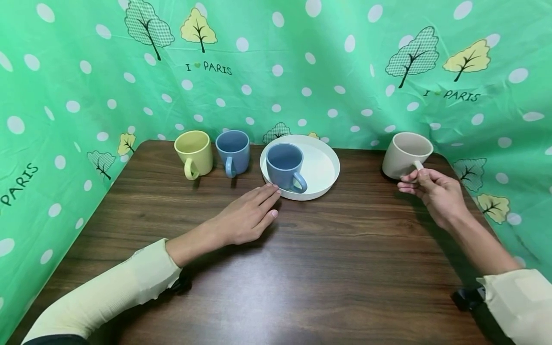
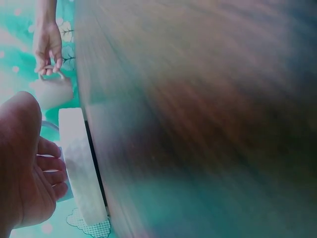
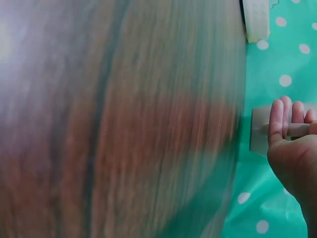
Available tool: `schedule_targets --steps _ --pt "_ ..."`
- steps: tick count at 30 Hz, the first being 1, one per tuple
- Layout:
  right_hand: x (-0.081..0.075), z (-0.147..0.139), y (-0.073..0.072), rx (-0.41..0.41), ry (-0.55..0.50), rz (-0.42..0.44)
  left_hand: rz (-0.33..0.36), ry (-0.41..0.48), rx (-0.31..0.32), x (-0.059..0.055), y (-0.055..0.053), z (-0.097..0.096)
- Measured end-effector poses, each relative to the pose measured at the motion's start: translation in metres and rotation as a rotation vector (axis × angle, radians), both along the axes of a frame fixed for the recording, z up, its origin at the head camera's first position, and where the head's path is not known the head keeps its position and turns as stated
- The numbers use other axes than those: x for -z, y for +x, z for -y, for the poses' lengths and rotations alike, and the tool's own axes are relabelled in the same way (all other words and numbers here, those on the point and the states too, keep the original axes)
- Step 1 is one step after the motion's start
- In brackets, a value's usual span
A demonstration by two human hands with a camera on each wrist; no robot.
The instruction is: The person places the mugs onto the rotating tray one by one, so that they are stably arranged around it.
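Pinching the handle (image 1: 418,165) of the beige mug (image 1: 404,155) between thumb and curled fingers, the right hand (image 1: 440,192) has it at the far right, base looking just off the wooden table (image 1: 323,258). Left hand (image 1: 246,218) is spread with fingers mostly straight and grips nothing, tips at the near-left rim of the round white tray (image 1: 321,167), right by the blue mug (image 1: 282,167) standing in it. Far left of the tray: second blue mug (image 1: 235,152), then yellow-green mug (image 1: 195,148), both upright, handles facing near.
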State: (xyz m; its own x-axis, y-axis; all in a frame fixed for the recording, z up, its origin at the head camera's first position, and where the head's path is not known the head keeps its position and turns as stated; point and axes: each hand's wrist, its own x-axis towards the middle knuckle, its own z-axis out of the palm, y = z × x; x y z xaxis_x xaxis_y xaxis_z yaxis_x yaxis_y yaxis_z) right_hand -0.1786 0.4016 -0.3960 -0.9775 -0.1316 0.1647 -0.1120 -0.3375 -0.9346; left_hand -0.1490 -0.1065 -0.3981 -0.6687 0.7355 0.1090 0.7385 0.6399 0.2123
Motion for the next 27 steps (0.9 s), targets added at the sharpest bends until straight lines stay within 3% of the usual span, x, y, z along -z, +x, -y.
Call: schedule_targets --steps 14,27 --pt "-0.003 0.024 0.002 -0.055 0.038 -0.051 0.015 0.003 0.025 0.003 -0.002 -0.004" --pt "-0.006 0.041 0.005 -0.072 0.067 -0.068 0.031 -0.012 -0.001 0.002 -0.002 -0.001"
